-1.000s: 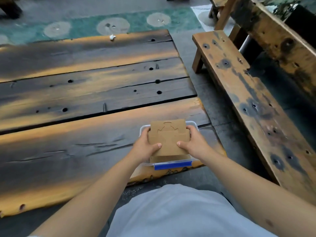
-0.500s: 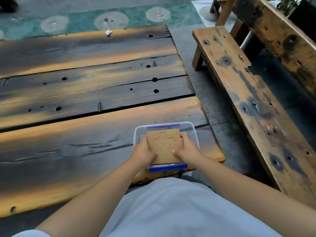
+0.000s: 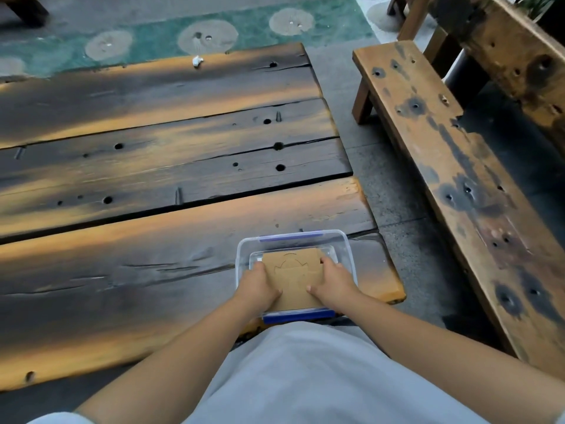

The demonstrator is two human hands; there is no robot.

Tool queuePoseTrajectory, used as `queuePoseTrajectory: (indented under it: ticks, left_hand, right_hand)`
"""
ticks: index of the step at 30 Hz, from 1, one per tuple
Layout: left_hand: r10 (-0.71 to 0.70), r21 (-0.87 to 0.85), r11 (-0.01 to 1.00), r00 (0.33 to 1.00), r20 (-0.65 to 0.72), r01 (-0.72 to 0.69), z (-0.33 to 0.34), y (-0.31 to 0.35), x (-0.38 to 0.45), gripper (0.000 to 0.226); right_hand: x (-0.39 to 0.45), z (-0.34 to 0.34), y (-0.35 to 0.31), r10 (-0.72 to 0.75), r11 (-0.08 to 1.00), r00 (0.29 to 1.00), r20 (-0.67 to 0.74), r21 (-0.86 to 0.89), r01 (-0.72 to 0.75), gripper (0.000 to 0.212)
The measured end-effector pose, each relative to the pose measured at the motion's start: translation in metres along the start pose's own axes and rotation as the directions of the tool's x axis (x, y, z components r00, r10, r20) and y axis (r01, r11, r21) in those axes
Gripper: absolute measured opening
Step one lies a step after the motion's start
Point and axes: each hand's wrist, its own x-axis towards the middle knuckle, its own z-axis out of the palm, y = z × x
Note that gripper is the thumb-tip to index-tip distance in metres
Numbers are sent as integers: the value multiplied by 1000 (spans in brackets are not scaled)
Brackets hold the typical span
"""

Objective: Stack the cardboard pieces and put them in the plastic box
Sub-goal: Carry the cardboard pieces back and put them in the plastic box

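Observation:
A clear plastic box (image 3: 348, 252) with blue clips stands at the near right corner of the wooden table. Inside it lies a stack of brown cardboard pieces (image 3: 295, 275), the top one scored with a curved cut-out pattern. My left hand (image 3: 256, 289) grips the stack's left edge and my right hand (image 3: 334, 284) grips its right edge, both reaching down into the box. The stack's near edge rests against the box's near wall. How many pieces are in the stack is hidden.
The dark, scorched plank table (image 3: 153, 185) stretches away to the left and front. A wooden bench (image 3: 443, 154) runs along the right across a grey floor gap. A small white scrap (image 3: 197, 61) lies at the table's far edge.
Both hands have lowered the cardboard stack from above the box down into it; the stack now sits flatter and deeper inside.

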Motion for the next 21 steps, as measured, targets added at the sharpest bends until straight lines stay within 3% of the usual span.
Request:
queuePoseTrajectory:
  ticks: [5, 8, 11, 14, 17, 21]
  left_hand:
    - [-16, -85, 996, 998, 60, 22, 0, -5, 8, 67]
    - [-26, -177, 983, 993, 116, 46, -2, -8, 14, 78]
    - [-22, -403, 911, 984, 177, 92, -7, -11, 15, 76]
    - [2, -607, 781, 972, 235, 145, -11, -14, 16, 64]
    - [37, -658, 733, 956, 290, 171, -11, -16, 17, 64]
    - [70, -650, 742, 944, 321, 166, -11, -16, 17, 62]
  right_hand:
    - [3, 4, 0, 65, 996, 998, -21, -60, -67, 66]
    - [7, 4, -1, 67, 997, 997, -24, -41, -68, 75]
    - [12, 1, 3, 56, 982, 997, 47, 181, -63, 79]
    - [16, -5, 10, 97, 866, 979, 180, 470, -172, 89]
    - [20, -9, 14, 120, 742, 950, 287, 610, -278, 95]
    - [26, -9, 19, 99, 691, 921, 376, 640, -336, 79]
